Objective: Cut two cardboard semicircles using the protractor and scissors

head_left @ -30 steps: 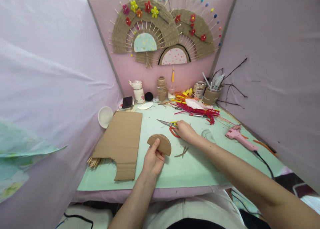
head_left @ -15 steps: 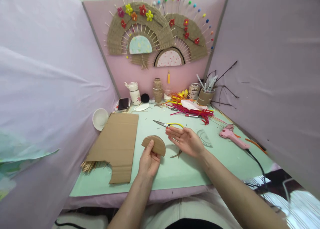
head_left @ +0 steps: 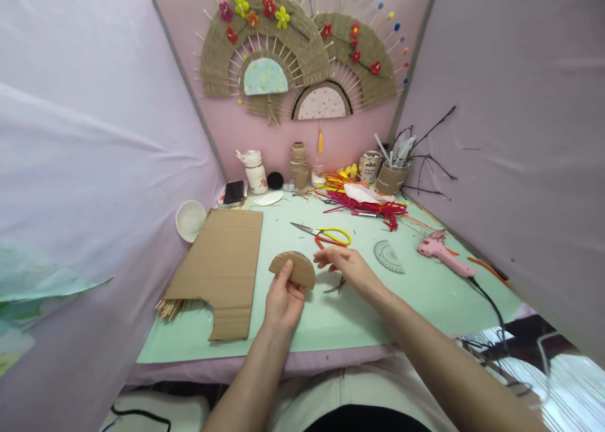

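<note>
Brown cardboard half-disc (head_left: pixel 299 269) over the worktop (head_left: pixel 350 331), right of the larger sheet (head_left: pixel 227 255): the left hand (head_left: pixel 285 303) has its fingers grasping it, the right hand (head_left: pixel 354 269) is released beside it, and a light, flat pinch should prevent creases.

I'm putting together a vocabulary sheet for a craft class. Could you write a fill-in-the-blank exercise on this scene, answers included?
The half-round piece in the left hand is made of brown ____.
The scissors have one reddish handle loop and one ____ one.
The clear protractor lies between the right hand and the ____-coloured glue gun.
The cord running from the gun is ____.

Missing words: cardboard; yellow; pink; black.
</note>
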Demonstrator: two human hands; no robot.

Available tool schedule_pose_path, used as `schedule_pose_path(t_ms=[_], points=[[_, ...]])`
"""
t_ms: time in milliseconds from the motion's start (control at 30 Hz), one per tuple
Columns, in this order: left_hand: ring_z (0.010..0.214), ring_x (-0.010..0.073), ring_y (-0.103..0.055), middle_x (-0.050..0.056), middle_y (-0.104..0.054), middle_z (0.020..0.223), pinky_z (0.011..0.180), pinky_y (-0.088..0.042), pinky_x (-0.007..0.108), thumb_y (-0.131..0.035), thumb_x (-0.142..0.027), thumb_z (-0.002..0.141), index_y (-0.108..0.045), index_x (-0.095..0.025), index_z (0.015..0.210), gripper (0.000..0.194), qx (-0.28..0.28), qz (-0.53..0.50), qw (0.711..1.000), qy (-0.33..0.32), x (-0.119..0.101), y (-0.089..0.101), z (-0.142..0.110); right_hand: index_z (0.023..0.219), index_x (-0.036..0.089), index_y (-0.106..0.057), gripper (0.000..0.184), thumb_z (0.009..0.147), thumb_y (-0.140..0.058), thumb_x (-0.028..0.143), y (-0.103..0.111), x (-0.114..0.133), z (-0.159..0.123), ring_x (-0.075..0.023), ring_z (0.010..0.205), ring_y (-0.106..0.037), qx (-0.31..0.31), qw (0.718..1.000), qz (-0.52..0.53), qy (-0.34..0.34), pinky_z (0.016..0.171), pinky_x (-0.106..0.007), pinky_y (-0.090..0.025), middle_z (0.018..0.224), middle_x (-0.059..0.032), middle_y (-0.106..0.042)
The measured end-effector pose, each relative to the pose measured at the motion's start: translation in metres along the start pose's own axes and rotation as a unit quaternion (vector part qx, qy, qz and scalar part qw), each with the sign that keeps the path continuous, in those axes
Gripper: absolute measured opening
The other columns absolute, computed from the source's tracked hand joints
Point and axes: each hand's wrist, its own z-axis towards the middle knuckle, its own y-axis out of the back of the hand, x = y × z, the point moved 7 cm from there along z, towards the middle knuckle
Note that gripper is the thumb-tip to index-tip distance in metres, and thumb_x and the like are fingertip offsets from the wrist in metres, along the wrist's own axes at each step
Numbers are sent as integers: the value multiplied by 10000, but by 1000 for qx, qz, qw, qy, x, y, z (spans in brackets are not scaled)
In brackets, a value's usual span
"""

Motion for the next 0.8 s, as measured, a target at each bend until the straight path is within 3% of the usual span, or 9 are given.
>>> schedule_pose_path(t_ms=[100,167,267,400,533,667,800], points=[[828,144,-691,57,-729,939,723,-562,226,-638,-130,836,-657,-147,983,150,12,-8,1000,-1,2,-2,0,899,194,-658,360,677,-750,462,-20,0,-3,-194,840,-629,20,999,-34,-3,690,-291,-483,922,-43,-686],[861,151,-684,65,-722,963,746,-556,234,-653,-148,828,-656,-145,984,157,17,-10,1000,2,2,-2,-1,905,191,-643,317,659,-750,359,-32,-2,-2,-177,791,-615,29,998,-50,-3,661,-281,-485,881,-25,-675],[920,152,-669,67,-705,1038,799,-541,246,-711,-179,788,-652,-168,1024,243,38,24,999,-12,-3,-3,-4,838,182,-611,200,720,-664,335,-34,-5,3,-150,717,-589,30,997,-66,-4,644,-272,-482,790,-9,-650],[921,153,-667,47,-693,1056,808,-530,260,-791,-165,701,-570,-269,1213,568,32,156,985,-61,-23,-2,-9,818,180,-599,214,734,-641,372,-21,-6,8,-133,633,-570,64,993,-100,-26,568,-248,-465,710,8,-628],[761,170,-667,82,-707,904,665,-539,253,-829,-174,633,-593,-202,1213,627,46,284,958,-3,-24,-1,-6,799,175,-636,246,757,-633,417,-10,0,8,-140,612,-583,110,977,-180,-36,535,-240,-457,694,2,-640],[759,166,-655,53,-688,800,644,-528,231,-841,-227,608,-642,-177,1148,578,28,308,950,-40,-26,2,-2,951,175,-615,261,891,-498,401,16,11,21,-172,803,-610,34,950,-309,-4,719,-282,-469,913,-51,-667],[804,166,-648,46,-681,828,673,-530,231,-826,-230,616,-645,-186,1139,555,9,317,944,-94,-30,2,0,1004,139,-599,191,868,-566,269,42,9,43,-241,1011,-562,-24,891,-453,7,874,-342,-411,1065,-131,-632]])
